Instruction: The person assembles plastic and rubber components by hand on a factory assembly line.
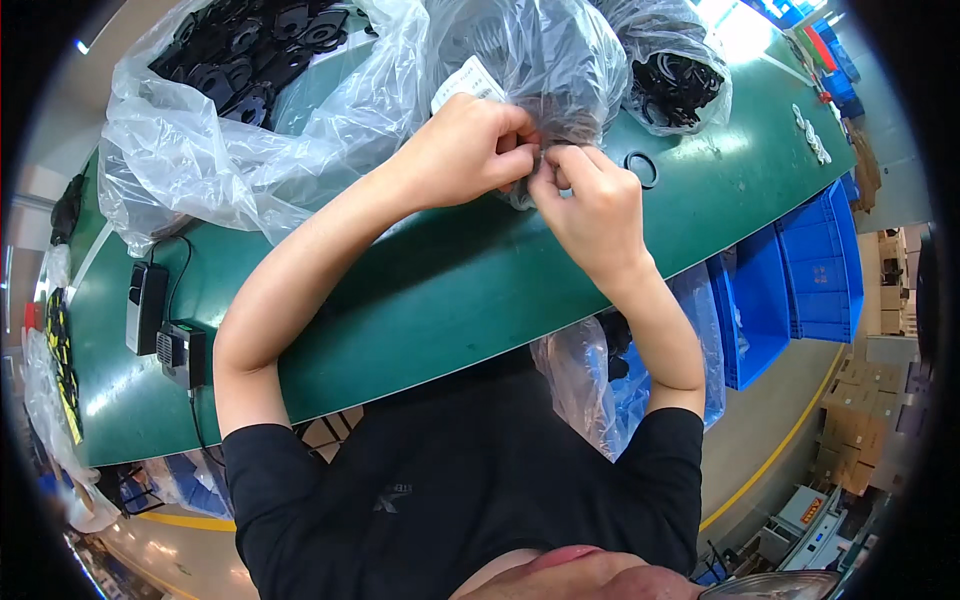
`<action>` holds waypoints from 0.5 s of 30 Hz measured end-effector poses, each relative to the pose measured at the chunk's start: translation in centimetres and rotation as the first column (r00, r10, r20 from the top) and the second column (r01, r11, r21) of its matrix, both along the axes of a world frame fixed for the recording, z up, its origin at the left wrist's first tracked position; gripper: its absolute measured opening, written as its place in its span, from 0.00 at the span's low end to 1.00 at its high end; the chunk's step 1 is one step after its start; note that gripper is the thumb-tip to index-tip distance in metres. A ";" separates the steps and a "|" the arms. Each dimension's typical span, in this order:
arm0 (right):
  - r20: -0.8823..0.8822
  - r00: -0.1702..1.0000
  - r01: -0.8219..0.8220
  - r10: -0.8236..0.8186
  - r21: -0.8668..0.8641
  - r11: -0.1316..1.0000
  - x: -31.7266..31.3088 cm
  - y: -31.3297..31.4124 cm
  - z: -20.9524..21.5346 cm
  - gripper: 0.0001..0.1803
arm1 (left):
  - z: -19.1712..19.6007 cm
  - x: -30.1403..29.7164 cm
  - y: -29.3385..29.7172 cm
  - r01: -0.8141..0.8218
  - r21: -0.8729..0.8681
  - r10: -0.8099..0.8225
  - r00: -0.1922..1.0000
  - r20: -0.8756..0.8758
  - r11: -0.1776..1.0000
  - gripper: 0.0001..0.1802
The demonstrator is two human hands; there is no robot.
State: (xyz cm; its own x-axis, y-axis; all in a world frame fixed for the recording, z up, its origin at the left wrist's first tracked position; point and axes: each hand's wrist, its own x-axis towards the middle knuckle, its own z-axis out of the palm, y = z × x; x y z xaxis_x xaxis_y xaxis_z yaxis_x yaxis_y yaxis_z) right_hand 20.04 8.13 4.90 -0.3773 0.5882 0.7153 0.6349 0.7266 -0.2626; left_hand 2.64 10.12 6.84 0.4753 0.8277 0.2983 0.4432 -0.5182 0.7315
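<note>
Both my hands meet at the gathered neck of a clear plastic bag (520, 50) on the green table (430, 300). My left hand (470, 145) pinches the bunched plastic, fingers curled. Close against it, my right hand (590, 200) is also closed on the bag's neck. A white label (468, 86) lies on the bag just beyond my left hand. Dark contents show dimly through the plastic. What exactly sits between my fingertips is too small to make out. A black ring (641, 170) lies on the table right of my right hand.
At left lies a large opened plastic bag (250, 170) of black parts (245, 60). Another bag of black parts (680, 90) stands at far right. Black boxes with cords (180, 355) lie near the left edge. Blue bins (820, 265) stand beyond the table's right edge.
</note>
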 end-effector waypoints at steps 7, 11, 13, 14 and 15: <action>-0.107 0.983 -0.154 0.149 -0.040 0.987 1.1 1.1 -0.1 0.06 | 0.5 0.0 0.3 0.056 -0.087 -0.058 0.998 -0.013 0.995 0.10; -0.159 0.958 -0.252 0.241 -0.060 0.966 1.8 1.8 -0.2 0.07 | 0.8 -0.4 1.3 0.164 -0.223 -0.156 0.986 0.052 0.961 0.10; -0.176 0.950 -0.269 0.258 -0.039 0.962 2.0 2.1 -0.6 0.08 | 0.7 -0.3 1.3 0.170 -0.256 -0.162 0.985 0.053 0.952 0.10; -0.160 0.953 -0.262 0.257 -0.012 0.965 2.1 2.2 -0.8 0.08 | 0.5 -0.3 1.2 0.159 -0.278 -0.141 0.986 0.085 0.947 0.10; -0.144 0.956 -0.255 0.255 0.015 0.967 2.2 2.2 -0.9 0.08 | 0.4 -0.2 1.1 0.149 -0.300 -0.119 0.986 0.116 0.942 0.11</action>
State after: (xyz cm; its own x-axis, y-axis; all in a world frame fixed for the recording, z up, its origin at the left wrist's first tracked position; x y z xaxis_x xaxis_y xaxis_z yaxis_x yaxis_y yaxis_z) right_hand 22.25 10.36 4.02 -0.4087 0.4889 0.7707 0.3840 0.8582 -0.3407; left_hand 2.43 11.19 7.24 0.5698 0.8169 0.0891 0.3058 -0.3114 0.8997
